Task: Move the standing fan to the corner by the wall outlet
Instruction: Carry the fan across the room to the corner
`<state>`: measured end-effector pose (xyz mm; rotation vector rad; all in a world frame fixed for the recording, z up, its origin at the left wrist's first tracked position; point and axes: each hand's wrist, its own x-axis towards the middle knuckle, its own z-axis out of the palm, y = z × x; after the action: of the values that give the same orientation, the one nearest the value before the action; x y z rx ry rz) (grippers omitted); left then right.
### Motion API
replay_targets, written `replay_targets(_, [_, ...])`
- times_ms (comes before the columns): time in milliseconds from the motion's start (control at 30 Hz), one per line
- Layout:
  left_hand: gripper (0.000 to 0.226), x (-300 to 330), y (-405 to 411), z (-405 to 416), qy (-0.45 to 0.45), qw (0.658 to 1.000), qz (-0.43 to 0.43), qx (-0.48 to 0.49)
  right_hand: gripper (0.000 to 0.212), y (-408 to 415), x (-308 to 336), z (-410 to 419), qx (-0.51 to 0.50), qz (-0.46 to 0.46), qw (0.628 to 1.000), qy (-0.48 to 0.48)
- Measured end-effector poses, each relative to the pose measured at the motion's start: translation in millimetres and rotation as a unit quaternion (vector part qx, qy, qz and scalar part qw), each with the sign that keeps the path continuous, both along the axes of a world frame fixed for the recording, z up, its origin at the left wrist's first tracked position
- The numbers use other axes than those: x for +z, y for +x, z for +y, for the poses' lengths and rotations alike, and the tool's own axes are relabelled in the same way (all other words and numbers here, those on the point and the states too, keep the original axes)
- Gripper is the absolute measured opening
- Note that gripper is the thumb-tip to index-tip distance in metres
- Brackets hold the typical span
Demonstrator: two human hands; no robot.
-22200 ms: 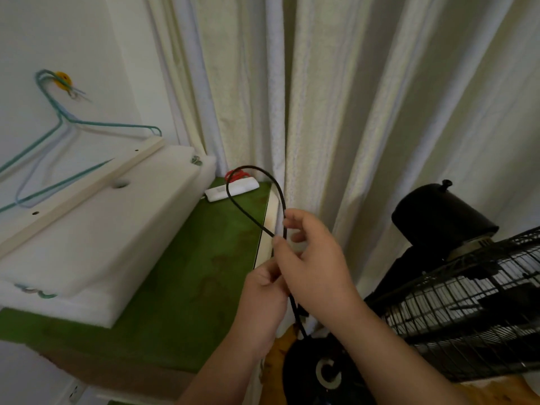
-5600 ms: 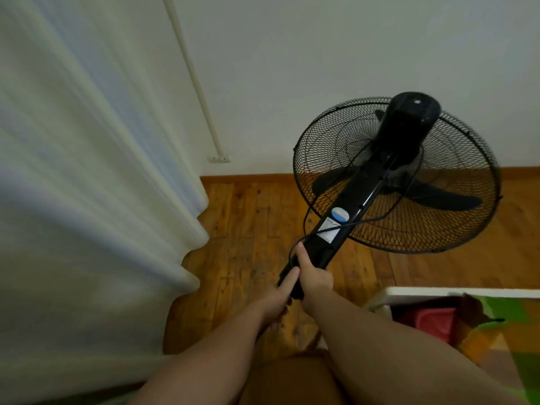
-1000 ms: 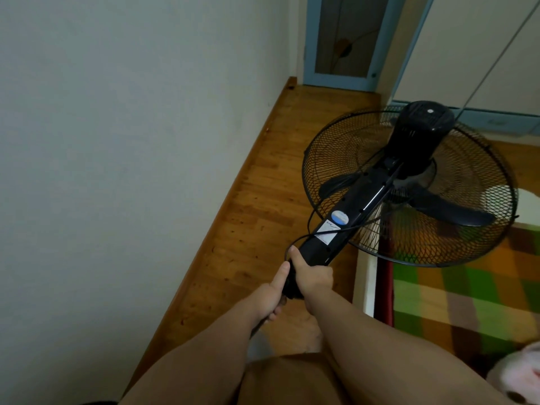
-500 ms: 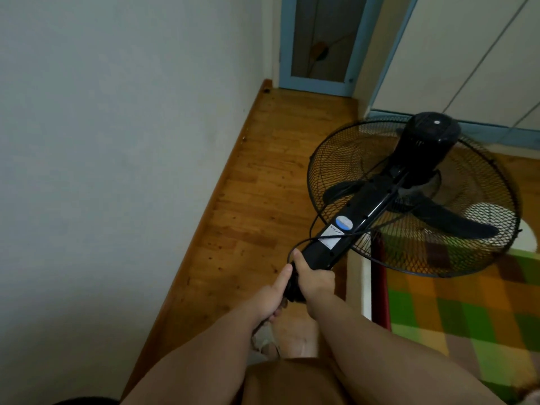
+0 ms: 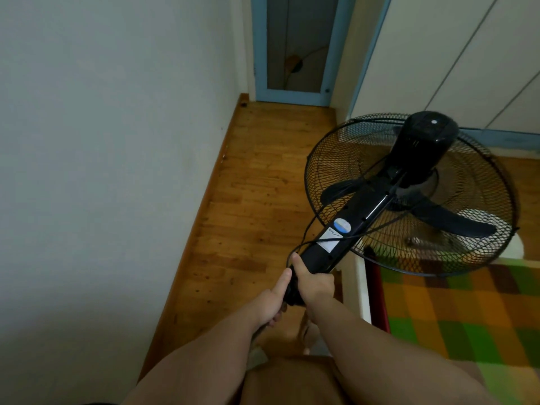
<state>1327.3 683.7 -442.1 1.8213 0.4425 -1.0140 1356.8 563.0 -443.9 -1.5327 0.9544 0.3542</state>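
Both hands are wrapped around the black pole of the standing fan (image 5: 377, 200), which is tilted forward and away from the person so that its round wire cage hangs out over the wooden floor (image 5: 257, 185) and the near edge of the bed. The left hand (image 5: 270, 305) grips the lower part of the pole with its fingers curled under and the thumb lying straight up along it; the right hand (image 5: 314, 283) grips just above it, thumb likewise pointing up the pole, the two hands touching. A black power cord (image 5: 306, 244) loops out from beside the right thumb, crosses the pole near its white label and runs on across the cage. The motor housing sits at the far end of the pole, with dark blades visible through the mesh. To the left a plain pale wall (image 5: 102, 171) runs along a wooden skirting toward a blue-framed door (image 5: 292, 48) at the far end. On the right lies a bed with a green and orange checked blanket (image 5: 467, 311), its white frame just beside the person's right forearm.
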Motion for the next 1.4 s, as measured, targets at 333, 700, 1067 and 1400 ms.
replay_targets(333, [0.094, -4, 99, -42, -0.027, 1.000, -0.001, 0.000, 0.077, 99, -5, -43, 0.006, -0.004, 1.000, 0.006])
replay_targets(700, [0.091, 9, 243, -118, 0.000, 1.000, -0.009, 0.024, 0.080, 247, -2, -118, 0.022, -0.024, 0.999, 0.023])
replay_targets(1067, [0.092, -11, 339, -136, 0.001, 1.000, 0.007, 0.008, 0.083, 334, -16, -136, -0.027, -0.028, 0.998, 0.049])
replay_targets(1400, [0.103, -19, 479, -129, 0.025, 0.998, 0.035, -0.044, 0.091, 462, -24, -129, -0.091, 0.014, 0.996, 0.019])
